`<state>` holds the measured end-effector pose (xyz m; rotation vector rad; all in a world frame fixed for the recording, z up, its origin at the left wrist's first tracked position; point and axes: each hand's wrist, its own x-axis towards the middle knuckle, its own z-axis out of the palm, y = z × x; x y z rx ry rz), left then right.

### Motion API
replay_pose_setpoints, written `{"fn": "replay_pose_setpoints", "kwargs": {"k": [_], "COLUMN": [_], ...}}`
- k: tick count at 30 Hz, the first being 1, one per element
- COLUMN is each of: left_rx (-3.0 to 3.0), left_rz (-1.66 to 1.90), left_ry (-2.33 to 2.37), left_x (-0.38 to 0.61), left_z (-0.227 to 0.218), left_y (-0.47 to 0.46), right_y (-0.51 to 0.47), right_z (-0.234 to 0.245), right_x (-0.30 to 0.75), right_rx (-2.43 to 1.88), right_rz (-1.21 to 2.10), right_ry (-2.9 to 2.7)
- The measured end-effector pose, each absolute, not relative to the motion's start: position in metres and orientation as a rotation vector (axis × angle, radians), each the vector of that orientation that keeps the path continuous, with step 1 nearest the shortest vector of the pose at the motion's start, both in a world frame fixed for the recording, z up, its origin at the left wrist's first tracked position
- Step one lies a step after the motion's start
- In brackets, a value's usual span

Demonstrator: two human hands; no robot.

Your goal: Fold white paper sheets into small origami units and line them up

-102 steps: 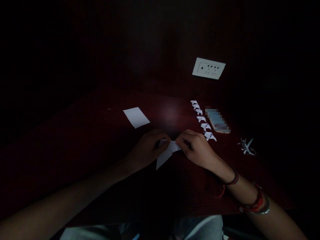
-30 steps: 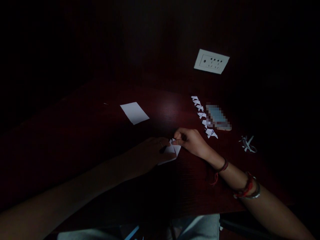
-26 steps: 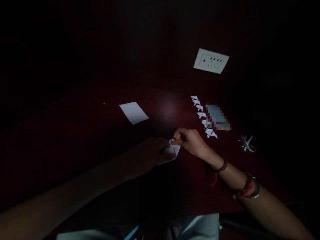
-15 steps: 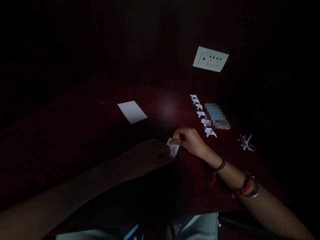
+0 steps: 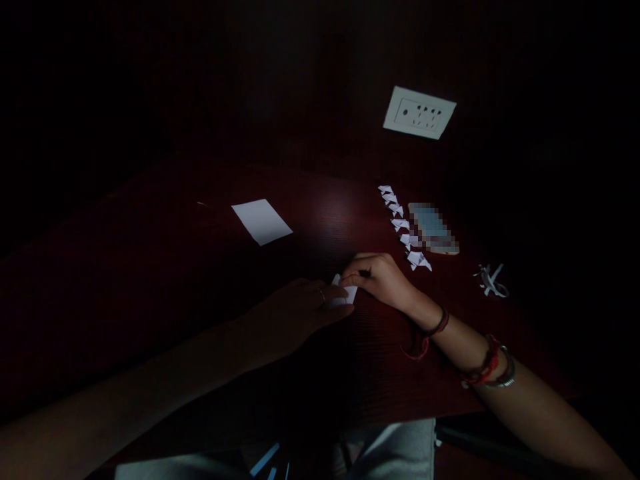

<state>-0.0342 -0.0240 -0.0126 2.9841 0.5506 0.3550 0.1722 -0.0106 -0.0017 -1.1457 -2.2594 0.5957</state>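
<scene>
A small folded piece of white paper lies on the dark red table between my two hands. My left hand, in shadow with a ring on one finger, presses its fingers over the paper and hides much of it. At the paper's upper right edge my right hand pinches with thumb and bent fingers. Several small white origami figures stand in a slanting row beyond my right hand. Farther left lies a flat white sheet of paper.
A phone with a blurred screen lies beside the row of figures. To the right is a small heap of white paper strips. A socket plate is on the wall behind the table. Pale strips show below the table's front edge.
My left hand's fingers have shifted slightly to the right across the folded paper and cover it differently. The right hand keeps its pinch. The whole view has shifted slightly.
</scene>
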Motion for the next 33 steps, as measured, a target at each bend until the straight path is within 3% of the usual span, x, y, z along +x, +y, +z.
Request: {"fn": "replay_pose_setpoints", "kwargs": {"k": [7,22,33], "left_rx": [3.017,3.025,2.975], "left_rz": [0.344,0.291,0.302], "left_ry": [0.541,0.54,0.515], "left_x": [-0.032,-0.037,-0.041], "left_z": [-0.013,-0.012,-0.013], "left_y": [-0.026,-0.029,-0.026], "right_y": [-0.008,-0.024,-0.023], "right_z": [0.001,-0.003,-0.002], "right_x": [0.186,0.188,0.186], "right_rx": [-0.974,-1.012,-1.142], "right_rz": [0.709,0.534,0.79], "right_ry": [-2.438,-2.437,-2.253]}}
